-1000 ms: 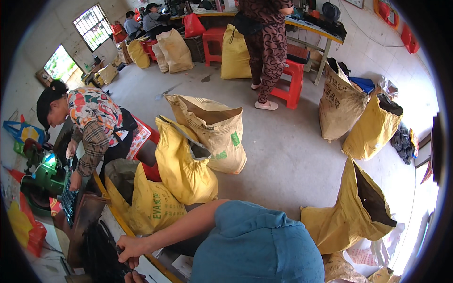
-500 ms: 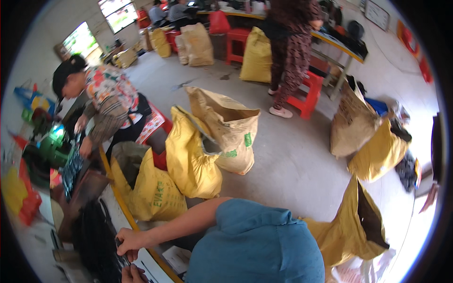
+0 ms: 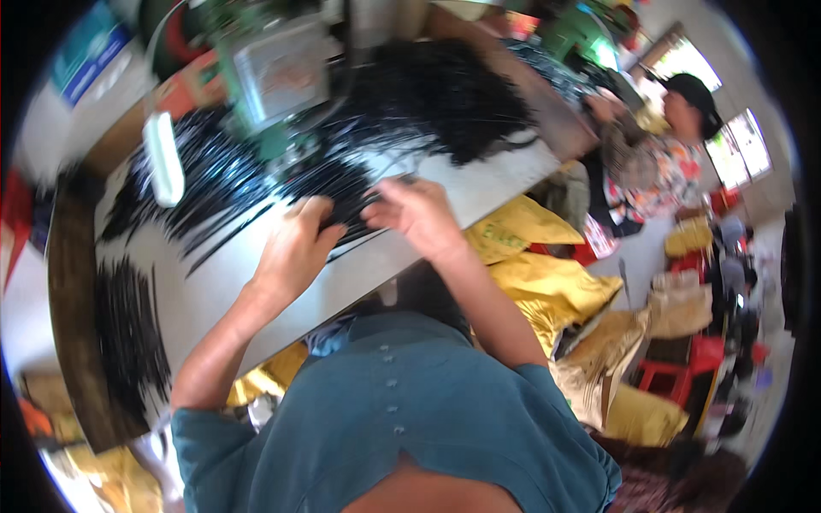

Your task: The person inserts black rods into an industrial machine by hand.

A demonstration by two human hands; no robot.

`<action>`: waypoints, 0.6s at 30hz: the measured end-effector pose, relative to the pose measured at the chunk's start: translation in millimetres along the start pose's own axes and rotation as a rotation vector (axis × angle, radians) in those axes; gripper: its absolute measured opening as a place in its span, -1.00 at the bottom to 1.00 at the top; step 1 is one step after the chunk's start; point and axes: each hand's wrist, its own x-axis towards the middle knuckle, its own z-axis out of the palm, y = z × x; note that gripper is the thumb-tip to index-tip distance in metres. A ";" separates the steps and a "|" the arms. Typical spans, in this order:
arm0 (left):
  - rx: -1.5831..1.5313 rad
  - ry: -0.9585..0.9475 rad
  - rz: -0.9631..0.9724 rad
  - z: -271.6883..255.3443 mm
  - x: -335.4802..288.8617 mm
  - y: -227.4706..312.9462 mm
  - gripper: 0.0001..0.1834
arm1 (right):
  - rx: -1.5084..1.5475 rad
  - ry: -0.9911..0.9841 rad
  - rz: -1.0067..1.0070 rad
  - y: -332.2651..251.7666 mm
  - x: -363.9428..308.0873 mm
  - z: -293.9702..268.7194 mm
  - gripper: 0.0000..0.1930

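Many thin black strips [image 3: 205, 171] lie spread over a white work table [image 3: 224, 301], some in loose rows and some heaped. At the near end of the middle bunch is my left hand [image 3: 291, 244], its fingers bent and a gap between thumb and forefinger. My right hand [image 3: 416, 215] is beside the same bunch, slightly blurred, fingers apart and tips close to the strips. Whether either hand touches a strip is unclear. Just beyond my hands stands a green machine [image 3: 286, 145] with a clear panel, and a white lamp [image 3: 164, 162] glows at its left.
A dark wooden board [image 3: 75, 316] edges the table at left, beside another row of strips. Yellow sacks [image 3: 539, 282] and a brown sack [image 3: 599, 359] stand to the right. At far right, a person in a flowered top [image 3: 654, 171] works by another green machine [image 3: 581, 38].
The view has swung from the room and sacks to the table before me. My hands, formerly together at the lower left, now are apart over the strips.
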 end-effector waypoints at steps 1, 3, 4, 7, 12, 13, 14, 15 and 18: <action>0.108 0.093 0.092 -0.2 -4.0 -5.5 -0.74 | 0.045 0.027 -0.014 0.2 6.5 -3.3 -0.81; 0.198 0.126 0.091 -8.7 -12.4 -8.8 -0.63 | 0.066 0.086 0.004 1.5 25.5 -10.4 -0.84; 0.255 0.178 0.138 -13.2 -14.7 -12.5 -0.64 | 0.085 0.116 -0.004 0.7 34.1 -11.0 -0.86; 0.281 0.220 0.089 -19.5 -19.7 -8.6 -0.66 | 0.114 0.125 0.005 -2.2 58.2 -14.3 -0.88; 0.040 0.095 -0.133 -18.3 -25.7 -11.7 -0.75 | 0.078 0.051 0.061 1.2 90.0 -0.3 -0.88; -0.018 0.111 -0.155 -18.3 -26.4 -13.8 -0.75 | 0.070 0.025 0.079 2.1 96.3 2.6 -0.88; -0.013 0.136 -0.177 -19.1 -27.3 -14.8 -0.75 | 0.069 -0.004 0.090 3.9 101.8 5.5 -0.87; -0.117 0.139 -0.257 -18.7 -25.9 -17.3 -0.77 | 0.065 -0.031 0.098 4.6 109.5 6.8 -0.86; -0.464 0.182 -0.474 -7.3 -21.2 -20.2 -0.80 | 0.098 -0.088 0.145 6.5 128.8 7.8 -0.86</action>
